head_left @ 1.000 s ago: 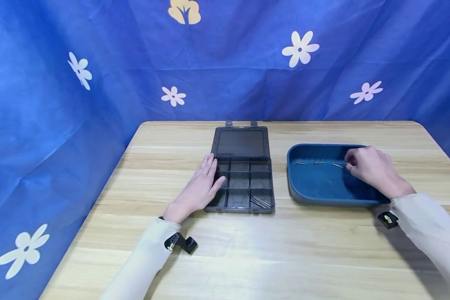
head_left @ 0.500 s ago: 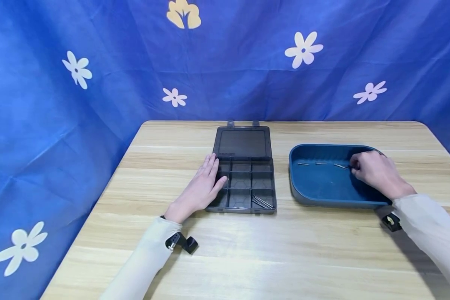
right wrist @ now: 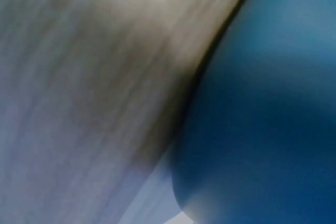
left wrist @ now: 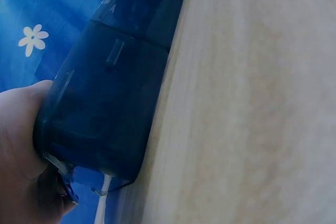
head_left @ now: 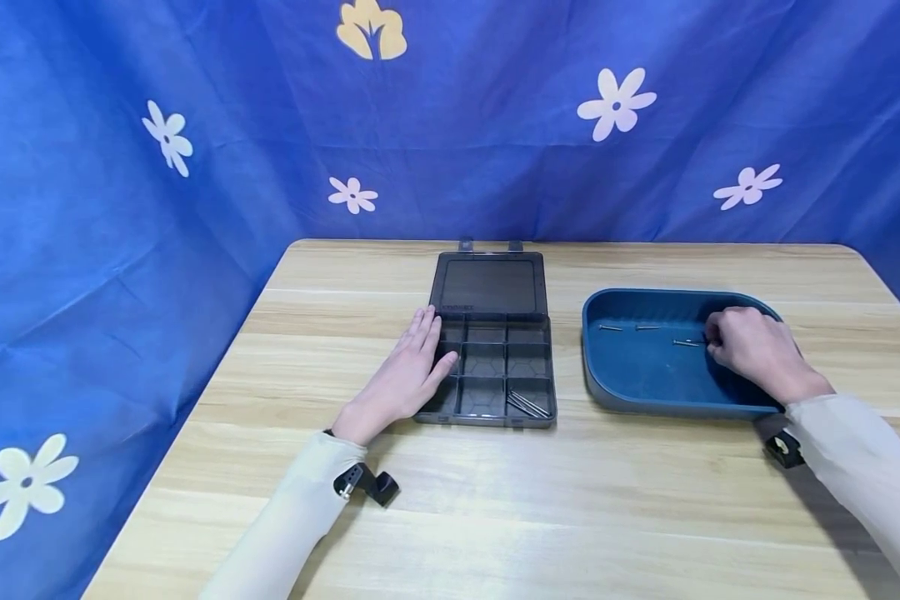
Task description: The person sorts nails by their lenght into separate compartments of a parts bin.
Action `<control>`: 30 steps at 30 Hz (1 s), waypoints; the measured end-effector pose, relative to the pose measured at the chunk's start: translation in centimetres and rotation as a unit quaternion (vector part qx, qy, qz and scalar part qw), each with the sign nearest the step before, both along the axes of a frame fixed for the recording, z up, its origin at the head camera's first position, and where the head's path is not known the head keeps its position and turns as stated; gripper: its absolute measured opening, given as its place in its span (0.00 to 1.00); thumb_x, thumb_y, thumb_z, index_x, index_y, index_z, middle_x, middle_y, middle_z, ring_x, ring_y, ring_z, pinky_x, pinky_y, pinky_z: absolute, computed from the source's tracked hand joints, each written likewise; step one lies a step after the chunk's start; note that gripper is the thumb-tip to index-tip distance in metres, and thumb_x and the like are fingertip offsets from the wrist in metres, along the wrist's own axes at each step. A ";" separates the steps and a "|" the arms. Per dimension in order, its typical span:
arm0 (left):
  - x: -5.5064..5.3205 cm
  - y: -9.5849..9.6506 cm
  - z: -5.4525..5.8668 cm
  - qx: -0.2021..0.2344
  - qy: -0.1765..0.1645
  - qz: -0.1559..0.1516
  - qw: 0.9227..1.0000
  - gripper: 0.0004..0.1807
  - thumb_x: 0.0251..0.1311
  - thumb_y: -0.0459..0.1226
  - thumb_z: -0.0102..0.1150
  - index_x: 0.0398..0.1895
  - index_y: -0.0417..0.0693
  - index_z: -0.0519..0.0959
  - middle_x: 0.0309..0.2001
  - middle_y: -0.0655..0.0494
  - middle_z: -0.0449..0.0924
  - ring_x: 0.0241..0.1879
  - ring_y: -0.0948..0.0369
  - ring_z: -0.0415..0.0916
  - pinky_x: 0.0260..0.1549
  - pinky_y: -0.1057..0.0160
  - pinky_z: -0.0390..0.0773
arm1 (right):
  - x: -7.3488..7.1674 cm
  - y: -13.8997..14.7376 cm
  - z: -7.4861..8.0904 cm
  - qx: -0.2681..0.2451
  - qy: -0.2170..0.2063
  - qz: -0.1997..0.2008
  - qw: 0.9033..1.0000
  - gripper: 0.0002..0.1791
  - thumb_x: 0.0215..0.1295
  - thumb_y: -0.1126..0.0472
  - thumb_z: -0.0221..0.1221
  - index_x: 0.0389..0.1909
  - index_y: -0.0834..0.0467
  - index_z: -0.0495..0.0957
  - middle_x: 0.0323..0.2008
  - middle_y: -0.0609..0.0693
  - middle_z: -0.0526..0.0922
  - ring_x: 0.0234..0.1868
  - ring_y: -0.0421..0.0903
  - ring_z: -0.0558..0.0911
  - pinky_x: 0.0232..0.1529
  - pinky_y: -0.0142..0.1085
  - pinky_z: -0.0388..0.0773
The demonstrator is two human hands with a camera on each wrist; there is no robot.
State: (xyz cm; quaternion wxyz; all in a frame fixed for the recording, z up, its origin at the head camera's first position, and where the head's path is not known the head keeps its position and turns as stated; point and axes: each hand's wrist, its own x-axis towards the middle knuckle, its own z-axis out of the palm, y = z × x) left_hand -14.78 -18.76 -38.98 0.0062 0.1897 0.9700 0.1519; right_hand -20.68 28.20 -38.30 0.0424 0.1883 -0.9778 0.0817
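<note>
My left hand [head_left: 393,379] rests with straight fingers on the left side of a dark, see-through compartment box [head_left: 483,360]. The box's lid [head_left: 487,283] lies folded back. Several thin metal pins [head_left: 528,404], like nails or screws, lie in its front right compartment. To the right is a dark blue tray [head_left: 645,400]. My right hand [head_left: 757,350] reaches into it with curled fingers, beside a thin metal pin [head_left: 685,342]; the fingertips are hidden, so I cannot see whether they pinch anything. Other pins [head_left: 647,327] lie near the tray's back wall.
Both things stand on a pale wooden table [head_left: 495,508], with a gap between box and tray. A blue curtain [head_left: 465,125] with white flowers hangs behind and to the left. The right wrist view is blurred, showing the tray's side [right wrist: 273,108].
My right hand's fingers have curled in more and moved slightly toward me in the tray. The pin near them has shifted and lies flatter. My left hand stays on the box.
</note>
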 end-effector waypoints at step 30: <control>2.5 1.2 0.1 -0.051 0.028 0.064 0.996 0.41 0.74 0.55 0.30 0.73 0.27 0.45 0.75 0.34 0.36 0.74 0.44 0.31 0.72 0.48 0.39 | 2.9 -1.7 0.8 -0.044 0.017 -0.008 0.999 0.07 0.51 0.60 0.67 0.22 0.54 0.77 0.17 0.40 0.75 0.20 0.40 0.71 0.22 0.38 0.67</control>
